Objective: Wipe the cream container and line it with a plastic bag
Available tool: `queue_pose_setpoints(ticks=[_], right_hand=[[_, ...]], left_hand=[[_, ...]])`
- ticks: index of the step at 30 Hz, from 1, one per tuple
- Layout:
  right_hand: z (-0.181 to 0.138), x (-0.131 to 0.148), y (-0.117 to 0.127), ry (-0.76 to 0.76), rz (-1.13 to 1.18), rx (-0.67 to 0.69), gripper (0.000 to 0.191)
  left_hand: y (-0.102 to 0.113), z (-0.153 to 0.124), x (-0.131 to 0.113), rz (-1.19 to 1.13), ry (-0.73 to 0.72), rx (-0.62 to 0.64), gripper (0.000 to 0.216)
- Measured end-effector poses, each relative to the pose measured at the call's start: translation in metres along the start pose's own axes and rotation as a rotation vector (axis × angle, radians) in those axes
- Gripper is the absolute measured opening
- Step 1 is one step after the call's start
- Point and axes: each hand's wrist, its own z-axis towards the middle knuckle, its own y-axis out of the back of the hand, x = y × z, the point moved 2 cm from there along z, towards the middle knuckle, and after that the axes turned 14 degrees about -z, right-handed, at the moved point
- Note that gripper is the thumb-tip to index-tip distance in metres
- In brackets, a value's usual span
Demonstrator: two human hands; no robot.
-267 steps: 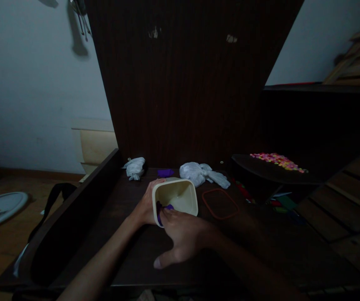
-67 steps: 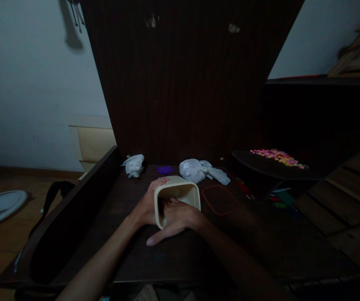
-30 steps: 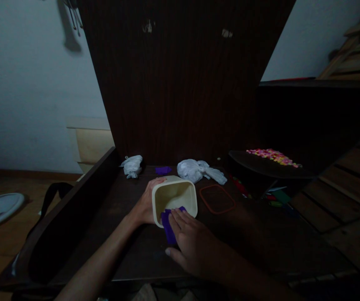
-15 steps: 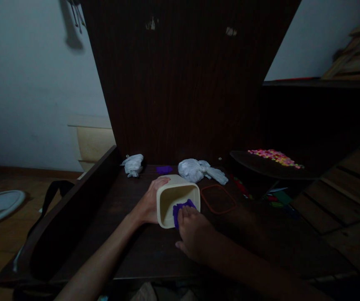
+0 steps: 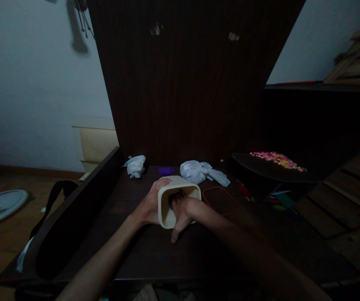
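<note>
A cream plastic container (image 5: pixel 180 180) lies tipped on its side, its open mouth facing me. Wrapped around its left side is my left hand (image 5: pixel 151 205), closed on it. My right hand (image 5: pixel 182 211) reaches into the mouth, its fingers deep inside and the thumb out over the lower rim. Only a sliver of a purple cloth (image 5: pixel 171 206) shows by those fingers; the rest is hidden in the container. An orange-brown rectangular lid rim (image 5: pixel 220 188) lies on the dark wooden surface (image 5: pixel 148 255), just right of the container.
Behind the container lie a small purple piece (image 5: pixel 166 171), a white plastic bag (image 5: pixel 135 166) and a larger knotted bag (image 5: pixel 195 171). Colourful small pieces (image 5: pixel 277 160) cover a dark shelf at right. A raised wooden side (image 5: pixel 82 209) borders the left.
My right hand has pushed farther into the container with the purple cloth, which is now mostly out of sight. My left hand keeps its hold on the container.
</note>
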Motion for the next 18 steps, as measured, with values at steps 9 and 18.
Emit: queue_pose_setpoints(ticks=[9, 18], right_hand=[[-0.021, 0.006, -0.002, 0.022, -0.013, -0.102, 0.118], [-0.057, 0.02, -0.04, -0.011, -0.238, -0.466, 0.059]], left_hand=[[0.001, 0.001, 0.001, 0.007, 0.003, 0.018, 0.119], [0.008, -0.001, 0.002, -0.042, 0.085, 0.019, 0.117]])
